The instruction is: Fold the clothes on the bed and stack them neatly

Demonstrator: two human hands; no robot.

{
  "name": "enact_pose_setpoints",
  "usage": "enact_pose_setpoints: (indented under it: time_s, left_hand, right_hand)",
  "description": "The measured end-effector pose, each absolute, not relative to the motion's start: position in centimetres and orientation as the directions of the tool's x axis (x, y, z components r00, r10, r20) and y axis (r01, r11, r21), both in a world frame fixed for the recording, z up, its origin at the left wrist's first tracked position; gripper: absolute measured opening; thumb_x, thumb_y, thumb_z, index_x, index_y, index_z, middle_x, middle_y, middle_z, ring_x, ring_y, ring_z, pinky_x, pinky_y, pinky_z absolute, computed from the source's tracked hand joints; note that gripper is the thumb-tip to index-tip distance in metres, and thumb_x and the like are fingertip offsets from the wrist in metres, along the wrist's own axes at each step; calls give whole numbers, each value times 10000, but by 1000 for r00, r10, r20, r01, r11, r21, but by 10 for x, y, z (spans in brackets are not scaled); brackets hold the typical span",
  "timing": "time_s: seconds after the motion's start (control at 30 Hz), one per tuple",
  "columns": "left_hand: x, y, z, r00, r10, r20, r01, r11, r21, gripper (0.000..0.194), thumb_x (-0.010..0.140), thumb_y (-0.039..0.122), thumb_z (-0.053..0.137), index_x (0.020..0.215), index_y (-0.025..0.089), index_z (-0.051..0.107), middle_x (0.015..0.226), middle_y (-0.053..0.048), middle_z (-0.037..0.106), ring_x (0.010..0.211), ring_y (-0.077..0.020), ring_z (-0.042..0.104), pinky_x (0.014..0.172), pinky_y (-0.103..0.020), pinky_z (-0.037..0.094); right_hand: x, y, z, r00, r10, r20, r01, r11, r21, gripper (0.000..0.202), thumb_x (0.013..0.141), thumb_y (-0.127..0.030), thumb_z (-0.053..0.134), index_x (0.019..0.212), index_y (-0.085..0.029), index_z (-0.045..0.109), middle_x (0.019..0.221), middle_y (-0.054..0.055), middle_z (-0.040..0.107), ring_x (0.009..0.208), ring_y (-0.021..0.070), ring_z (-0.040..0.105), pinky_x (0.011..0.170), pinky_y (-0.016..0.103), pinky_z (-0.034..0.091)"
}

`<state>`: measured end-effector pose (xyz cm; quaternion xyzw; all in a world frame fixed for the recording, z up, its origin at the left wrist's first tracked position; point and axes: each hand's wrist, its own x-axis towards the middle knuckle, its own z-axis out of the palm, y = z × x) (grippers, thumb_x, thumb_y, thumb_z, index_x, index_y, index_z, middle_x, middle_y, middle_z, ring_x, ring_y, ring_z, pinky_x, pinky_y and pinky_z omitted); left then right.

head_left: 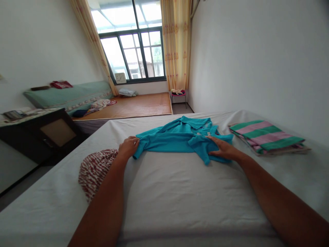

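Observation:
A turquoise collared shirt (169, 141) lies partly folded on the white-sheeted bed (180, 195). At its left end, my left hand (129, 146) is closed on the fabric edge, fingers curled over it. Toward the right side, my right hand (222, 149) rests on the shirt with its fingers stretched out and thumb apart, beside a sleeve piece that hangs toward me. The collar points away from me. A bunched brown-and-white patterned cloth (96, 168) sits left of the shirt, partly behind my left forearm.
Folded green-and-pink striped fabric (269, 135) lies at the right of the bed. Beyond the bed's far edge is a second bed with a brown mat (144, 104). A dark cabinet (55, 132) stands at left, a small stool (178, 94) near the curtain.

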<state>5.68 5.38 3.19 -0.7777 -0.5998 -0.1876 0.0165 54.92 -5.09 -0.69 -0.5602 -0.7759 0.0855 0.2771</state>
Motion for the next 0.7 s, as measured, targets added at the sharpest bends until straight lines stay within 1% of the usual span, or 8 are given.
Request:
enact_pose_setpoints:
  time_s: [0.07, 0.13, 0.2, 0.27, 0.37, 0.5, 0.57, 0.7]
  left_hand:
    - [52, 55, 38, 116, 884, 454, 934, -252, 252, 371, 910, 375, 375, 969, 230, 711, 1153, -94, 645, 1115, -244, 572, 948, -353, 446]
    - [50, 56, 44, 58, 863, 501, 900, -263, 348, 380, 907, 374, 364, 925, 196, 699, 1021, -101, 681, 1041, -233, 604, 910, -339, 465]
    - [50, 55, 47, 97, 907, 410, 822, -305, 480, 419, 906, 433, 353, 906, 171, 681, 881, -80, 697, 877, -212, 644, 801, -309, 500]
    - [55, 52, 47, 246, 931, 268, 748, -358, 558, 467, 883, 530, 376, 888, 173, 678, 804, -50, 698, 754, -194, 638, 699, -279, 504]
    - [62, 48, 43, 414, 893, 176, 747, -444, 495, 470, 794, 609, 499, 896, 198, 703, 825, -36, 707, 763, -201, 624, 702, -271, 494]
    - [60, 51, 38, 467, 874, 137, 784, -480, 393, 404, 739, 555, 584, 921, 224, 726, 870, -33, 721, 793, -217, 632, 747, -282, 491]
    - [55, 53, 38, 446, 881, 161, 802, -473, 366, 365, 765, 508, 558, 931, 234, 733, 909, -39, 730, 828, -223, 642, 781, -288, 491]
    - [48, 57, 42, 272, 897, 349, 860, -389, 330, 373, 811, 438, 504, 1017, 226, 730, 1038, -75, 721, 942, -250, 647, 877, -321, 479]
  right_hand:
    - [548, -51, -3, -195, 895, 400, 818, 374, -438, 595, 771, -318, 606, 1352, -223, 517, 1355, 90, 570, 1244, 297, 527, 1055, 454, 407]
    - [547, -52, 4, -104, 881, 461, 836, 329, -440, 482, 809, -273, 531, 1286, -229, 574, 1276, 75, 626, 1168, 272, 584, 1015, 434, 442]
    - [545, -53, 11, 3, 873, 487, 856, 250, -453, 402, 830, -294, 518, 1213, -229, 623, 1174, 64, 679, 1064, 258, 636, 939, 397, 489]
    - [545, -54, 15, 83, 867, 492, 868, 179, -463, 352, 841, -338, 527, 1153, -233, 653, 1091, 56, 711, 989, 254, 661, 870, 372, 513]
    - [548, -54, 13, 146, 859, 492, 875, 120, -469, 328, 855, -358, 517, 1119, -239, 669, 1043, 53, 728, 953, 252, 669, 813, 359, 522]
    - [558, -48, 7, 196, 846, 495, 847, 108, -521, 313, 859, -336, 496, 1093, -230, 677, 1012, 61, 735, 907, 239, 679, 807, 366, 527]
    - [564, -46, 6, 218, 838, 500, 811, 129, -570, 306, 863, -322, 480, 1082, -234, 676, 1008, 58, 737, 915, 235, 680, 841, 384, 525]
    - [569, -51, 14, 251, 858, 448, 679, 174, -713, 339, 870, -380, 495, 1119, -211, 650, 1031, 77, 731, 924, 232, 686, 861, 400, 536]
